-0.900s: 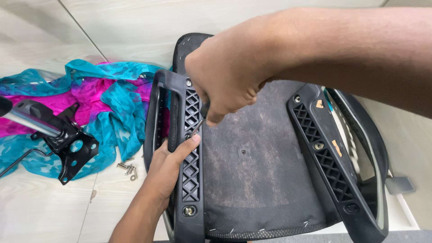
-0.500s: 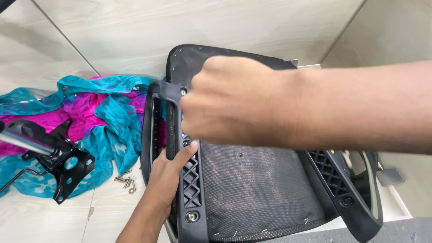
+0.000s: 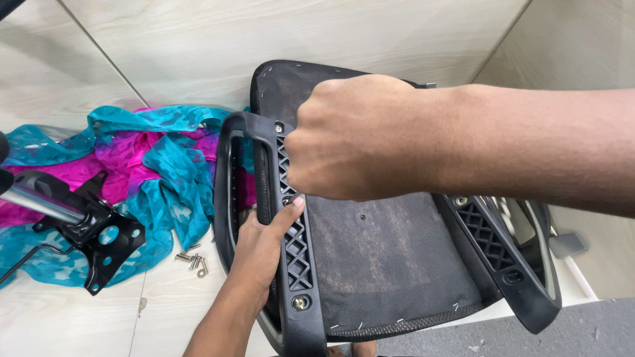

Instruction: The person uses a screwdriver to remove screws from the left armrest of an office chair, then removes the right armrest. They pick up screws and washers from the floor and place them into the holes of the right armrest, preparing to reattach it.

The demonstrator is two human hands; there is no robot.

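Upturned chair seat [image 3: 390, 264] lay on tiled floor [image 3: 99, 66], left armrest bracket [image 3: 291, 264] gripped by left hand [image 3: 261, 248], right hand [image 3: 360, 139] fisted above bracket, contents unseen; slip risked scattering loose screws [image 3: 193, 261].

One chair seat [image 3: 390, 258], two armrests [image 3: 291, 251], one cloth [image 3: 159, 165], one metal bracket [image 3: 92, 231], and several loose screws [image 3: 193, 261].

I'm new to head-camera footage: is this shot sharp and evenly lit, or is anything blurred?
Head view: soft, even light, no harsh glare; the right hand looms large and slightly soft close to the lens, while the left hand, the armrest and the screws look crisp.
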